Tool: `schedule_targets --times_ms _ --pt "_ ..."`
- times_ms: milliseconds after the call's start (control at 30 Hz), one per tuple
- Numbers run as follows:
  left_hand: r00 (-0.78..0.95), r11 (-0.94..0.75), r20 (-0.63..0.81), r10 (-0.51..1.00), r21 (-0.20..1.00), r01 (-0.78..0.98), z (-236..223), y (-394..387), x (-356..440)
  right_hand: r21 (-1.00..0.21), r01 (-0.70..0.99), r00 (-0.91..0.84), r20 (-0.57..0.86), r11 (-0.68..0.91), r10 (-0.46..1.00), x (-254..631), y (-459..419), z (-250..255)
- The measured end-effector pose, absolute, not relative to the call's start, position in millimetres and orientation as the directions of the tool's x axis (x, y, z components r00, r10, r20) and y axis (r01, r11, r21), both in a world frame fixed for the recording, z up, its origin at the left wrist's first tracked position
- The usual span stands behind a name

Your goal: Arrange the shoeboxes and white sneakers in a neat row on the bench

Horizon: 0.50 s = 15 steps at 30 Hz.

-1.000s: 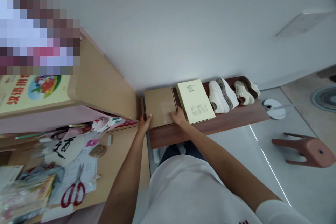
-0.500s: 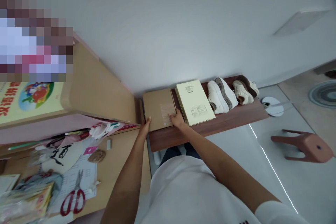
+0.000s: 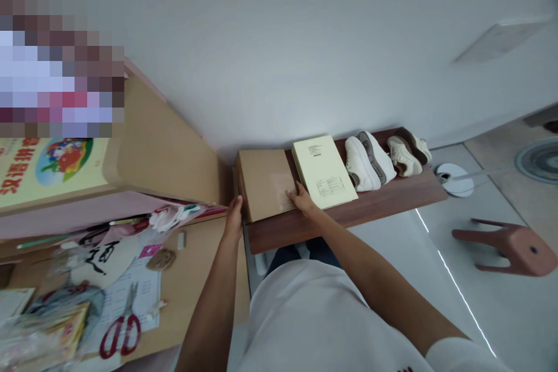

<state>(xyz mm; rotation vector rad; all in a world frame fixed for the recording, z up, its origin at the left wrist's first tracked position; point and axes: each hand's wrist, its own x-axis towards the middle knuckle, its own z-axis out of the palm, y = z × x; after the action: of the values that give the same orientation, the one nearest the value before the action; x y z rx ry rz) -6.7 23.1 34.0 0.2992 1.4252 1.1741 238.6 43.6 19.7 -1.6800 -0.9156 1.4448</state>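
A brown cardboard box [image 3: 265, 180] lies flat at the left end of a dark reddish-brown wooden bench [image 3: 279, 237]. My right hand [image 3: 303, 200] grips its right side, thumb on the lid and the other fingers hidden down the edge. Beside the box's near left corner is my left hand [image 3: 234, 218], its thumb pointing up off the lid; its fingers look loosely apart, though partly hidden. A pale yellow box [image 3: 323, 171] with printed labels sits just right of my right hand.
White sneakers [image 3: 369, 160] and beige shoes [image 3: 406, 154] stand farther right on the bench. To the left is a desk [image 3: 204, 261] with red-handled scissors [image 3: 123, 325], papers and plastic bags. A reddish-brown stool [image 3: 510, 247] and a fan [image 3: 543, 157] are at the right.
The cardboard box has shifted slightly right, and more of its left side shows. My left hand has come off the lid, a little to the left; my right hand moved right with the box.
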Motion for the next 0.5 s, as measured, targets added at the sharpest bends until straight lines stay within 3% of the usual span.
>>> schedule_targets --times_ms 67,200,333,500 --pt "-0.284 0.457 -0.599 0.749 0.777 -0.433 44.0 18.7 -8.3 -0.860 0.036 0.095 -0.504 -0.509 0.859 241.4 41.7 17.7" --pt "-0.117 0.507 -0.631 0.767 0.707 -0.492 59.2 10.3 -0.7 -0.869 0.069 0.074 -0.485 -0.489 0.871 238.4 38.8 16.0" --pt "-0.045 0.522 -0.634 0.772 0.673 -0.524 68.4 6.6 12.4 -0.862 0.176 0.044 -0.475 -0.475 0.879 229.3 41.6 21.7" --pt "-0.061 0.498 -0.600 0.798 0.712 -0.494 78.1 8.5 24.2 -0.801 0.315 0.020 -0.531 -0.509 0.847 217.4 45.4 39.6"
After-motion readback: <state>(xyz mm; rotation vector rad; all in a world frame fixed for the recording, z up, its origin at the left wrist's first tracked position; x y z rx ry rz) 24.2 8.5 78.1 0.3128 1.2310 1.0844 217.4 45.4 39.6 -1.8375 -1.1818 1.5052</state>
